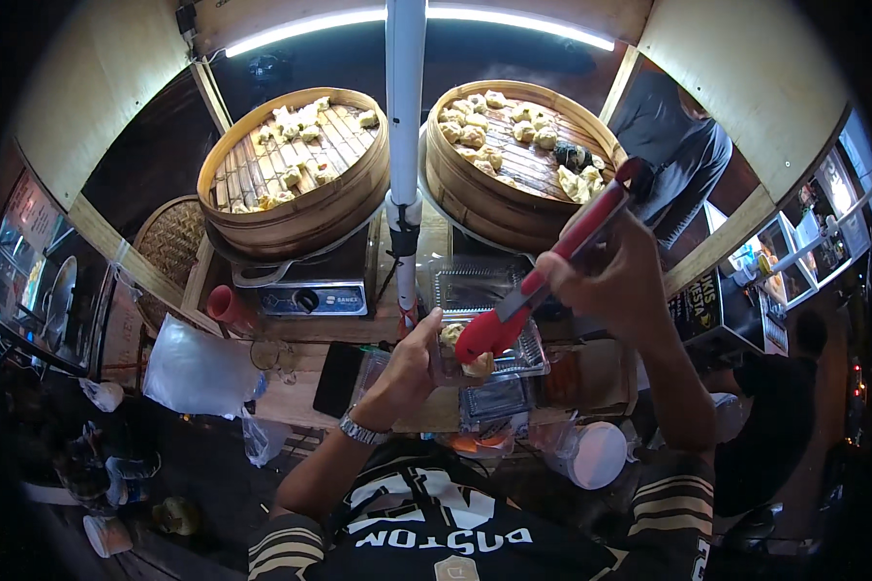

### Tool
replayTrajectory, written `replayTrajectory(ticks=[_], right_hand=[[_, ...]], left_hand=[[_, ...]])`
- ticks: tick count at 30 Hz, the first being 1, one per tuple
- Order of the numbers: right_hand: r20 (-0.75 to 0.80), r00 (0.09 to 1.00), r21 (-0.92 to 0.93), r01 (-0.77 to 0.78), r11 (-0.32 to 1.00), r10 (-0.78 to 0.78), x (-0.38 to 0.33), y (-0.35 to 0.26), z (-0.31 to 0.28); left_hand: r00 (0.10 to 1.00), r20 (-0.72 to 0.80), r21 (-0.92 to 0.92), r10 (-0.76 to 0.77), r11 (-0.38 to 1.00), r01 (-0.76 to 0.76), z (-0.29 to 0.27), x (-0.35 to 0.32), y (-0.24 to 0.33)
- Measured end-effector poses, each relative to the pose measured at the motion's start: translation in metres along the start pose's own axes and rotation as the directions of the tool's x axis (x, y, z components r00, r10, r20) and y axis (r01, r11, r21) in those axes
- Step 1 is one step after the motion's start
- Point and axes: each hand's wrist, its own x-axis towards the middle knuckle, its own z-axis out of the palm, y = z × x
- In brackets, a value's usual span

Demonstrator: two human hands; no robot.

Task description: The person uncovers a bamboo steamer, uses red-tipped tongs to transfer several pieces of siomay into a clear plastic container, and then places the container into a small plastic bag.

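Your right hand point(601, 286) grips red-and-silver tongs point(492, 334) over the clear, hinged plastic box point(533, 360) your left hand point(412, 366) holds, where squeezing too hard could tear the pale-yellow, wrinkled dumplings point(478, 367).

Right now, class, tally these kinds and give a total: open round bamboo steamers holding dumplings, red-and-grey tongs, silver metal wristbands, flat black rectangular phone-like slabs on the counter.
Open round bamboo steamers: 2
Red-and-grey tongs: 1
Silver metal wristband: 1
Flat black rectangular phone-like slab: 1
Total: 5
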Motion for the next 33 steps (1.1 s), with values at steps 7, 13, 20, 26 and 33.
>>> replayTrajectory(ticks=[7,13,20,26,33], right_hand=[[0.025,0.947,-0.304,0.313,0.900,-0.321,-0.060,-0.015,0.015],[-0.053,0.988,-0.006,0.148,0.989,-0.148,-0.061,-0.017,-0.004],[0.016,0.877,0.282,0.457,0.844,-0.480,-0.024,0.000,-0.063],[0.233,0.889,0.380,0.290,0.878,-0.394,-0.022,0.008,-0.052],[0.340,0.862,0.490,0.180,0.853,-0.377,-0.019,0.012,-0.054]], left_hand=[[0.999,-0.044,-0.004,0.010,1.000,-0.010,0.006,0.007,-0.006],[0.997,-0.081,-0.093,-0.014,0.996,0.007,-0.002,0.009,-0.007],[0.980,0.098,-0.006,-0.175,0.984,0.177,0.005,-0.004,0.003],[0.951,0.164,0.158,-0.263,0.958,0.238,0.004,-0.009,0.010],[0.926,0.174,0.218,-0.336,0.930,0.296,-0.009,0.001,-0.007]])
